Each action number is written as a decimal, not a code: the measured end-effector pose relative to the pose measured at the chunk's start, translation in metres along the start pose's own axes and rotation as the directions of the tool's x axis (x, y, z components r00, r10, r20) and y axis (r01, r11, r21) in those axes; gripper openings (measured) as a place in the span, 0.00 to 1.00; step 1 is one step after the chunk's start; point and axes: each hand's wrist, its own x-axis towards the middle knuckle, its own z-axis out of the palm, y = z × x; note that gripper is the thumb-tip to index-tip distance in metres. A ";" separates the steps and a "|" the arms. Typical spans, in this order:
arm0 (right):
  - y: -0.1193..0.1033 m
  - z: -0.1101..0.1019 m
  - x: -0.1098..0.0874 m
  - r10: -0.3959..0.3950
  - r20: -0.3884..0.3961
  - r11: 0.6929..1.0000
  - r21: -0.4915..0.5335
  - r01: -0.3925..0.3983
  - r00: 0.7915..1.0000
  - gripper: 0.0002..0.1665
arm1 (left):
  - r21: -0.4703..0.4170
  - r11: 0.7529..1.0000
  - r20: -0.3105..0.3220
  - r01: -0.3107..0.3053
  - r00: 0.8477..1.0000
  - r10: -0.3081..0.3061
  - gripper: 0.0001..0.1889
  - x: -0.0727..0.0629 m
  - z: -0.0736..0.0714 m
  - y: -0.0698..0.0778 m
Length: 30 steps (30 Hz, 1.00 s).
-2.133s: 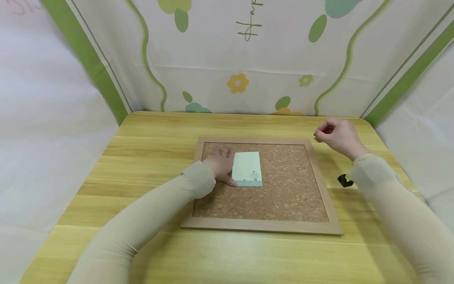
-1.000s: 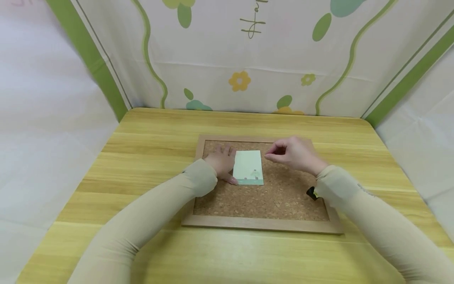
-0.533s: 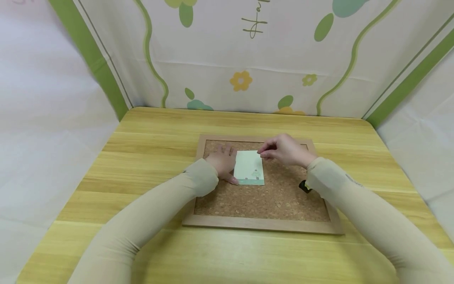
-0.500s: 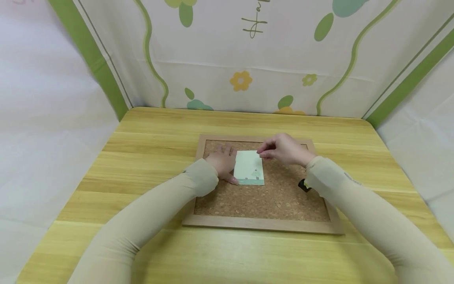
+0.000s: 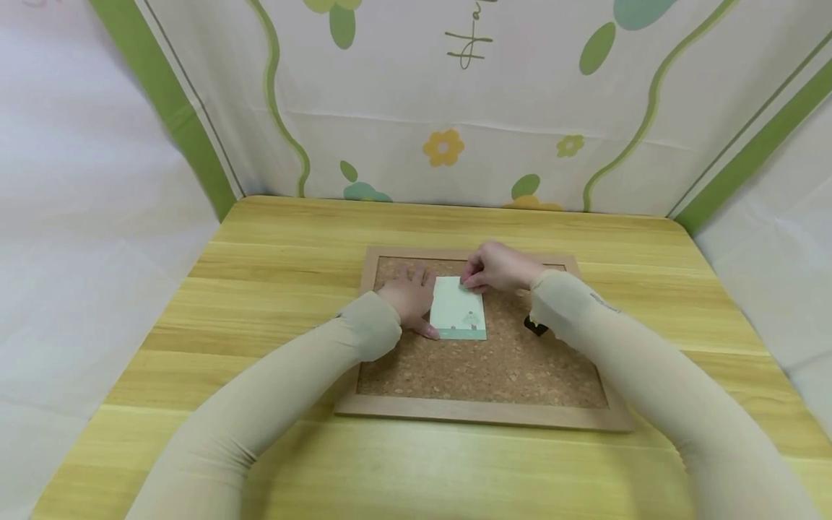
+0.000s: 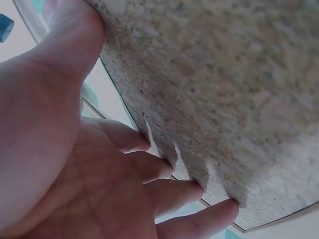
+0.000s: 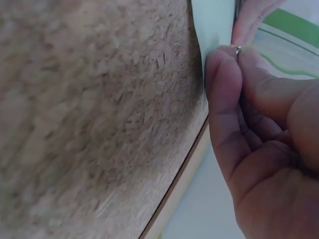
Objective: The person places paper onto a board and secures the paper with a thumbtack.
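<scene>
A pale green sheet of note paper (image 5: pixel 455 310), with a mint strip along its near edge, lies on the framed cork board (image 5: pixel 481 375). My left hand (image 5: pixel 407 297) rests flat on the board at the sheet's left edge, fingers spread; in the left wrist view its fingertips (image 6: pixel 187 191) touch the cork. Over the upper right part of the sheet, my right hand (image 5: pixel 497 267) pinches a small metal pin (image 7: pixel 238 50) between thumb and forefinger. Only a shiny bit of the pin shows; whether its point touches the paper is hidden.
The board's wooden frame (image 5: pixel 481 412) lies on a light wooden table (image 5: pixel 260 289). Behind stands a white curtain (image 5: pixel 507 94) printed with flowers. A small black piece (image 5: pixel 536 325) hangs beneath the right wrist.
My right hand has moved left from beyond the board's right side to the sheet's upper right corner, then slightly further over the paper. The left hand has stayed in place.
</scene>
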 end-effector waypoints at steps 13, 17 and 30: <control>-0.013 -0.005 0.024 0.151 0.113 0.988 -0.050 -0.147 0.982 0.05 | -0.001 1.000 0.013 0.009 1.000 -0.009 0.63 0.001 -0.001 0.001; -0.017 -0.006 0.033 0.188 0.159 0.981 -0.075 -0.178 0.969 0.08 | 0.006 1.000 0.011 0.012 1.000 -0.012 0.63 0.003 0.001 0.001; -0.029 -0.007 0.042 0.307 0.191 0.949 -0.131 -0.285 0.932 0.08 | -0.005 1.000 0.001 0.002 1.000 -0.002 0.63 0.000 0.000 0.001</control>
